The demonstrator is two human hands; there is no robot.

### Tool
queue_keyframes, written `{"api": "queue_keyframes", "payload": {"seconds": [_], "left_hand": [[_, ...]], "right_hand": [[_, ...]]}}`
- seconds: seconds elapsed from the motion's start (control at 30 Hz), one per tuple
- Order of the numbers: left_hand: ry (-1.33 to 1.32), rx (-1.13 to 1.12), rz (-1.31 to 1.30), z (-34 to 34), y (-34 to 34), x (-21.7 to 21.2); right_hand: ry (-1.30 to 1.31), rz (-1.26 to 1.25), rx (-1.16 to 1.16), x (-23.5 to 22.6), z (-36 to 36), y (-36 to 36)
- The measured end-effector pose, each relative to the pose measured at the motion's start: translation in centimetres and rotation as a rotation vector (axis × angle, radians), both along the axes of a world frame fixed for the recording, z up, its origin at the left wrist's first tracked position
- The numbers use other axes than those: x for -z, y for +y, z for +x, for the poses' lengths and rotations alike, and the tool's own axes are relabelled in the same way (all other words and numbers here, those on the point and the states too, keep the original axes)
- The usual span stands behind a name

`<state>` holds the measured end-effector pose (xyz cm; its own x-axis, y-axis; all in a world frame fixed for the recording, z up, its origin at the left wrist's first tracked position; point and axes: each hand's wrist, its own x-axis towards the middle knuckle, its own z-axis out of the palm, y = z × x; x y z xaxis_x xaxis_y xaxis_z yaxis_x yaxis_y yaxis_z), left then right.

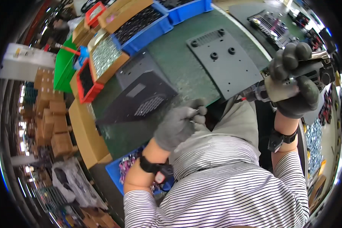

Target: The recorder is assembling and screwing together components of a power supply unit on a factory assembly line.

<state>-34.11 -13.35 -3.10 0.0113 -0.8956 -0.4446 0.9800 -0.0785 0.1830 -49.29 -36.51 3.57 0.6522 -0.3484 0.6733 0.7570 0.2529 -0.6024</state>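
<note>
My left hand (175,127), in a grey glove, is over the near edge of the green worktable (171,62). Its fingers are pinched on a small shiny metal piece (196,110), too small to name surely. My right hand (294,85), gloved too, is wrapped around a power drill (260,91) whose bit points left, close to the near corner of a flat dark grey panel (228,64). Black round feet (214,56) stand on that panel. Left of it rests a bent dark housing (144,95) with a slotted vent, nearest to my left hand.
Blue bins (148,32) of black parts line the far side. A cardboard box (108,57) of shiny small hardware, a red bin (88,81) and a green bin (64,66) stand at the left. A blue tray (114,171) sits below my left forearm.
</note>
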Motion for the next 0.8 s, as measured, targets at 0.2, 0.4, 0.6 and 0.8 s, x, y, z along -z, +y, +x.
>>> {"api": "queue_keyframes", "payload": {"seconds": [0.2, 0.4, 0.6, 0.8], "left_hand": [[-0.09, 0.269, -0.23, -1.4, -7.3, 2.7], [-0.393, 0.175, -0.038, -2.7, -9.3, 2.1], [-0.36, 0.092, -0.071, -2.5, -8.7, 2.7], [-0.247, 0.124, -0.135, -2.5, -9.1, 2.7]], "right_hand": [[-0.081, -0.071, 0.097, 0.4, -1.7, -0.3], [-0.077, 0.038, 0.312, 0.2, -2.2, 0.2], [-0.057, 0.066, 0.256, 0.6, -1.2, -0.3], [-0.05, 0.124, 0.277, 0.6, -0.3, 0.1]]}}
